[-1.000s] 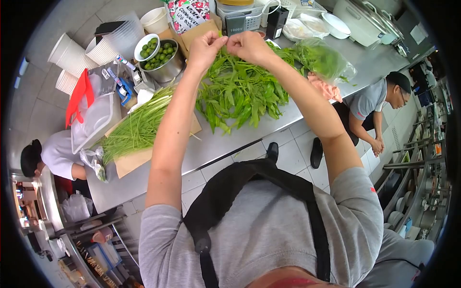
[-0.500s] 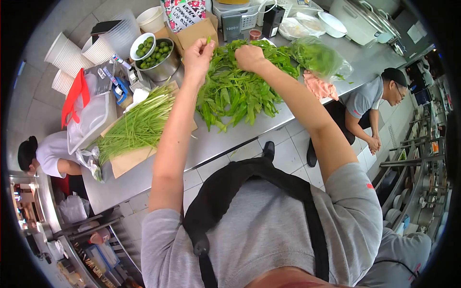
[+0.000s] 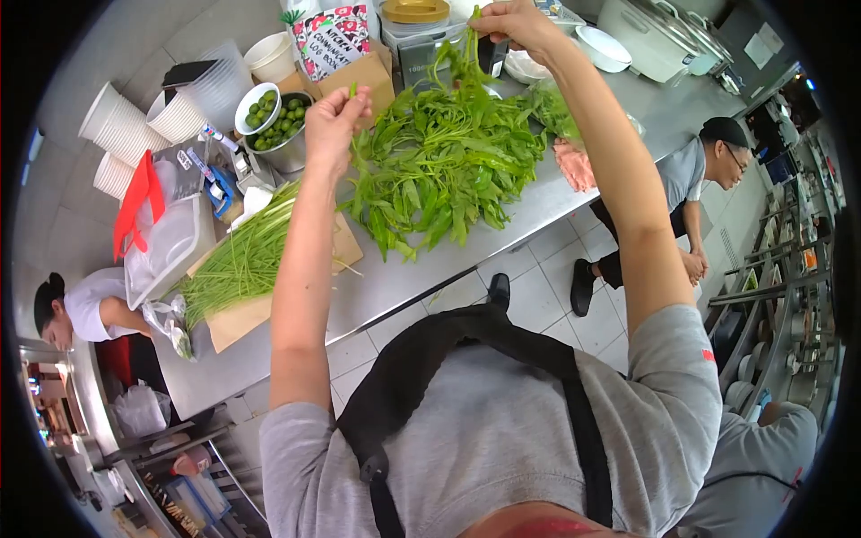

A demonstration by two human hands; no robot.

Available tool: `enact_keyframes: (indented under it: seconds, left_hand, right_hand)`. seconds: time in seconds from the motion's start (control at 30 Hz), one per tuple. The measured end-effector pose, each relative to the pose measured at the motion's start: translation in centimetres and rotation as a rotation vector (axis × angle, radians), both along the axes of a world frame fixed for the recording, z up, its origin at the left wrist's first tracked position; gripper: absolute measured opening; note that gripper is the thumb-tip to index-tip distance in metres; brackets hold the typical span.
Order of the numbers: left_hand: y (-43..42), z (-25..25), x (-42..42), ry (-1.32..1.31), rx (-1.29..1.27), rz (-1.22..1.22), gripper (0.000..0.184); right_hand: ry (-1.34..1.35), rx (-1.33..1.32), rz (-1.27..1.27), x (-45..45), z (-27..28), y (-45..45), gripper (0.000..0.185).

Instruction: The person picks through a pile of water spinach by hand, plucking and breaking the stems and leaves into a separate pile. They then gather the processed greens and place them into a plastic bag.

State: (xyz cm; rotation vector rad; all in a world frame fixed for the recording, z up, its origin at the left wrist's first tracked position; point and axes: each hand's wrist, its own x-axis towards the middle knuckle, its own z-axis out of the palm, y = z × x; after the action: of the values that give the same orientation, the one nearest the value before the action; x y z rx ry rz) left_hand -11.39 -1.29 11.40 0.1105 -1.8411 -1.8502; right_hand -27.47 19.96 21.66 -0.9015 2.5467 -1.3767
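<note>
My right hand (image 3: 516, 25) pinches the top of a leafy green sprig (image 3: 466, 67), which hangs upright above a broad pile of leafy greens (image 3: 439, 170) on the steel table. My left hand (image 3: 334, 125) is closed on a short green piece of stem (image 3: 353, 89), left of the pile and just in front of a cardboard box (image 3: 363, 82). Long thin green stalks (image 3: 242, 260) lie on brown cardboard (image 3: 238, 325) to the left of my left forearm.
A bowl of small green fruits (image 3: 260, 108) rests on a metal pot (image 3: 289, 157). Stacked white tubs (image 3: 121, 121) stand at the left. A pink cloth (image 3: 574, 166) lies right of the greens. People are at both sides.
My right hand has risen from the pile to the upper right, lifting a sprig. My left hand has shifted left and slightly down, with a green piece in its fingers.
</note>
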Motion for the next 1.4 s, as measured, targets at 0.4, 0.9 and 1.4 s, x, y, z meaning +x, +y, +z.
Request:
enact_keyframes:
  seconds: [0.4, 0.9, 1.4]
  left_hand:
    - [3.3, 5.0, -5.5, -0.061, -0.43, -0.071, 0.019]
    - [-0.3, 2.7, -4.8, -0.089, 0.16, -0.082, 0.012]
    - [0.3, 1.9, -5.2, -0.017, 0.371, -0.028, 0.013]
  right_hand:
    - [-0.264, -0.16, 0.191, 2.7, -2.3, -3.9, 0.01]
    - [0.26, -0.015, 0.27, 4.9, -3.9, -4.5, 0.009]
    - [0.301, -0.019, 0.081, 6.0, -7.5, -7.0, 0.014]
